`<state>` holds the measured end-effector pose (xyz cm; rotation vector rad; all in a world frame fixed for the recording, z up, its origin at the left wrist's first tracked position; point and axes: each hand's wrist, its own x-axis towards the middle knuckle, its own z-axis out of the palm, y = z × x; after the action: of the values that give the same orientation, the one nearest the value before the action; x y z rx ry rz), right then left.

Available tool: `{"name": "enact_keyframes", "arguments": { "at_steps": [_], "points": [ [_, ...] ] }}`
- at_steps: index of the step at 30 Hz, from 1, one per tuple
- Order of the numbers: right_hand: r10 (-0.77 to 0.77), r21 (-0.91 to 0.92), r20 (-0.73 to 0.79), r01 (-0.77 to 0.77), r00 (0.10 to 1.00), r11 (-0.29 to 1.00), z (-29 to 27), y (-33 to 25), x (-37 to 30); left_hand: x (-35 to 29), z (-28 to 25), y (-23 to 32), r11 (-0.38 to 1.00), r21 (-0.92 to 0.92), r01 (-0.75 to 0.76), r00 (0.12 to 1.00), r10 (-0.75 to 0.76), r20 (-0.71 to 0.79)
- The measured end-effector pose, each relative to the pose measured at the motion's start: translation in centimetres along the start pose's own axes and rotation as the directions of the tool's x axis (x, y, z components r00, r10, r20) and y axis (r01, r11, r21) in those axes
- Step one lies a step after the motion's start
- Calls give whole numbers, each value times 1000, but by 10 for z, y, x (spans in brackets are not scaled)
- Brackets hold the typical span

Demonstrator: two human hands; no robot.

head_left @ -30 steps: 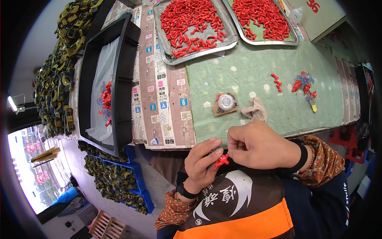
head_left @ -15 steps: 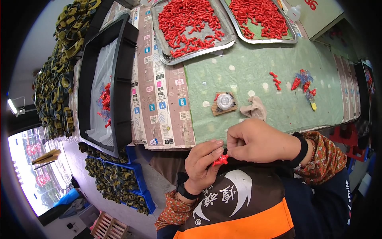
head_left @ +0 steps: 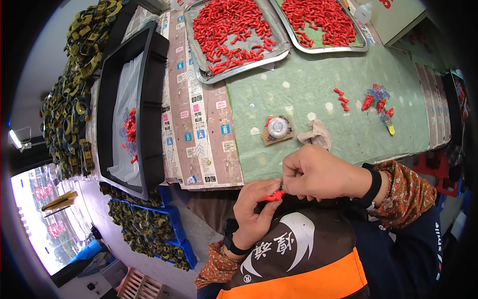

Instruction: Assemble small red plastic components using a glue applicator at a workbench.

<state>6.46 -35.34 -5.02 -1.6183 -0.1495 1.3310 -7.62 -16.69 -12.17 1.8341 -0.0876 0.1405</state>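
Just off the table's front edge, my left hand (head_left: 255, 202) pinches a small red plastic figure part (head_left: 273, 196) between thumb and fingers. My right hand (head_left: 318, 174) is close beside it, with curled fingers meeting at the part's upper end. Something tiny and dark may be between those fingertips, but its kind cannot be made out. On the green table cover beyond my hands sits a small round clear-topped pot (head_left: 279, 127) on a cardboard square (head_left: 270, 139). A crumpled beige cloth (head_left: 315, 134) lies to its right.
Two metal trays (head_left: 239, 71) (head_left: 343, 49) of red parts stand at the back. Loose red parts (head_left: 342, 99) and red-and-blue pieces (head_left: 377, 94) lie to the right. A black bin (head_left: 144, 99) with finished-looking red-and-blue pieces is left, near heaps of olive toy vehicles (head_left: 69, 119).
The red part has turned in my left fingers and now lies more sideways. My right hand has shifted only slightly and stays beside it.
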Motion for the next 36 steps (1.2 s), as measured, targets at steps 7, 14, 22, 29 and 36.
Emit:
{"name": "enact_keyframes", "arguments": {
  "at_steps": [7, 14, 22, 29, 36],
  "points": [
    [58, 50, 19, -59, 998, 997, -2, -1, 1, 5, -2, -1, 992, 87, -94, 995, 95, -6],
    [-375, -256, -52, 351, 925, 901, 3, 11, -3, 5, -2, -4, 988, 77, -133, 991, 135, -21],
    [-628, -447, 13, 566, 778, 692, 11, 16, -13, 15, -18, 1, 696, 534, -480, 852, 514, 97],
    [-748, -409, 18, 687, 664, 600, 12, 23, -13, 21, -35, 8, 442, 648, -621, 732, 623, 276],
    [-848, -575, 94, 724, 521, 381, 13, 25, -16, 20, -37, 6, 407, 649, -643, 704, 648, 291]
  ]
}}
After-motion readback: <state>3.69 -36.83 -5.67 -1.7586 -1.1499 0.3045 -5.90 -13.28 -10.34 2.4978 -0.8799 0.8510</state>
